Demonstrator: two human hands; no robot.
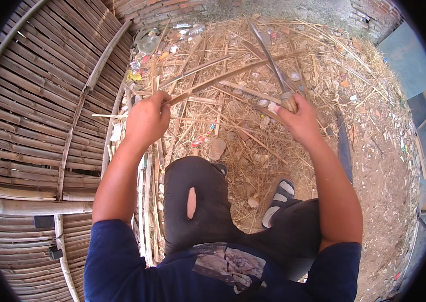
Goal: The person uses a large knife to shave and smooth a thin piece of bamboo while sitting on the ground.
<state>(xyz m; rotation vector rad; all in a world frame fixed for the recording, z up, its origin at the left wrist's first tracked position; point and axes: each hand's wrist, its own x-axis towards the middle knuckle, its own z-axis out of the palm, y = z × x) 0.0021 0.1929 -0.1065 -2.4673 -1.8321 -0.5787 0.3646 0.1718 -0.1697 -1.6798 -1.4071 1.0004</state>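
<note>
In the head view, your left hand [147, 118] is clenched around the near end of a long bamboo strip [228, 74]; the strip runs from that fist up and to the right, out over the littered ground [384, 166]; your right hand [301, 121] is clenched on the wooden handle of a long-bladed knife [268, 53], and the blade points up and away from you, crossing the bamboo strip near its far end; whether the blade touches the strip there you cannot tell from this view.

Both hands are held in front of your knees; your left knee, in black trousers [198, 201] with a tear in the cloth, sits just below the left hand; a grey and black sandal [279, 199] shows between your legs, resting on the ground.

The ground under the hands is covered with bamboo shavings and splinters [253, 146]; along its far edge lie bits of plastic litter and a clear bottle [148, 43]; to your left, a woven bamboo panel [36, 100] fills that side of the picture, its slats crossed by thicker bamboo poles; loose thin strips [145, 201] lie along the panel's right edge, beside your left leg; a dark flat blade-like piece [344, 146] lies on the ground to the right of your right forearm; a brick wall [152, 10] stands at the far edge.
</note>
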